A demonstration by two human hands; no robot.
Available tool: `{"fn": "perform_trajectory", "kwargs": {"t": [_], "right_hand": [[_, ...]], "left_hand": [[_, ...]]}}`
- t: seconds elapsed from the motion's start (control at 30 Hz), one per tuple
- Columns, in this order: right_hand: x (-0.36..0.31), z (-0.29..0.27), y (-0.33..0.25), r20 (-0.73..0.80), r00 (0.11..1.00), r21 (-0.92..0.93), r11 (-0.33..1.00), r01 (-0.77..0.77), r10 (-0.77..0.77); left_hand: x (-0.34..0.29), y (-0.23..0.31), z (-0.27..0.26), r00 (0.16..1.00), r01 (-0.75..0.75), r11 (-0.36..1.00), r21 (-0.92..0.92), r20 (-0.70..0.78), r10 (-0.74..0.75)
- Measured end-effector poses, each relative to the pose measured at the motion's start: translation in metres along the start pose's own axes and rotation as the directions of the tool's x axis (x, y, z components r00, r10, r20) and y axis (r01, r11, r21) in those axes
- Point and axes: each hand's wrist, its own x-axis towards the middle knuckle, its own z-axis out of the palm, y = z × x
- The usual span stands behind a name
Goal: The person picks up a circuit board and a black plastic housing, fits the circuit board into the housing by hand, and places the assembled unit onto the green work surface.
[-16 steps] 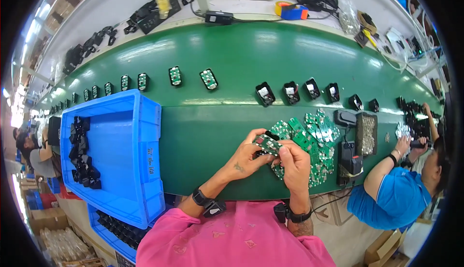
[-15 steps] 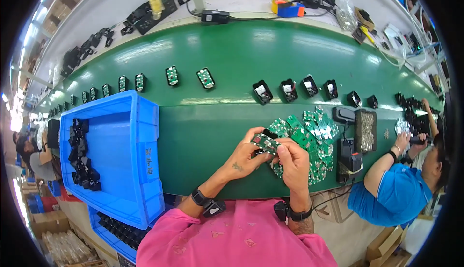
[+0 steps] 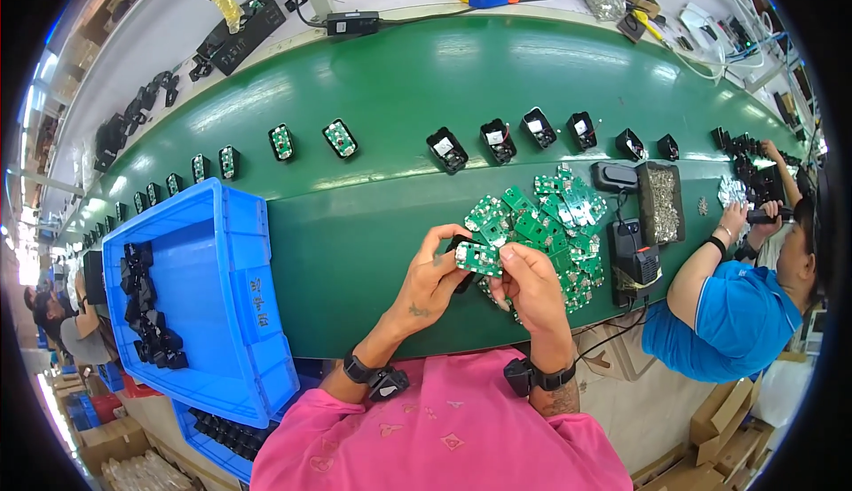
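My left hand (image 3: 424, 285) is closed around a black plastic housing (image 3: 458, 242), most of which its fingers and a green circuit board (image 3: 477, 258) cover. That board lies over the housing's opening with its white-marked face up. My right hand (image 3: 534, 289) pinches the board's right end between thumb and fingers. Whether the board is seated in the housing or only held over it, I cannot tell. Just beyond and to the right of my hands lies a loose pile of green circuit boards (image 3: 555, 233).
Open black housings (image 3: 498, 141) with white parts inside stand beyond the pile; board-topped housings (image 3: 340, 138) line up leftward. A blue crate (image 3: 253, 300) holding black parts is at left. Right are a box of small metal parts (image 3: 658, 202), a black device (image 3: 632, 265) and a co-worker (image 3: 741, 313).
The board in my hands has turned from tilted to flatter, showing more of its green face. My right fingers have shifted to its right end. The whole view has swung slightly.
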Motion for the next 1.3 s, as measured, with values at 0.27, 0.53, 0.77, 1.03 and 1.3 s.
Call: {"fn": "perform_trajectory", "kwargs": {"t": [0.27, 0.53, 0.77, 1.03, 1.3], "right_hand": [[-0.009, 0.01, -0.004, -0.074, 0.992, -0.435, 0.899, 0.06, -0.102], [-0.003, 0.008, 0.01, -0.05, 0.901, -0.778, 0.583, 0.235, -0.43], [-0.003, 0.019, 0.005, -0.139, 0.732, -0.784, 0.526, 0.33, -0.667], [-0.005, 0.023, -0.003, -0.15, 0.972, -0.258, 0.956, 0.138, -0.18], [-0.007, 0.015, 0.003, -0.182, 0.962, -0.233, 0.959, 0.16, -0.205]], "left_hand": [[0.0, 0.005, 0.0, 0.996, 0.087, 0.996, -0.011, 0.002, -0.087], [0.001, 0.012, 0.004, 0.952, 0.302, 0.781, -0.546, 0.138, -0.272], [0.004, 0.004, 0.006, 0.93, 0.346, 0.818, -0.459, 0.054, -0.363], [0.009, 0.014, 0.008, 0.964, 0.26, 0.942, -0.215, -0.004, -0.267], [0.02, 0.003, 0.018, 0.948, 0.317, 0.887, -0.336, 0.106, -0.298]]}}
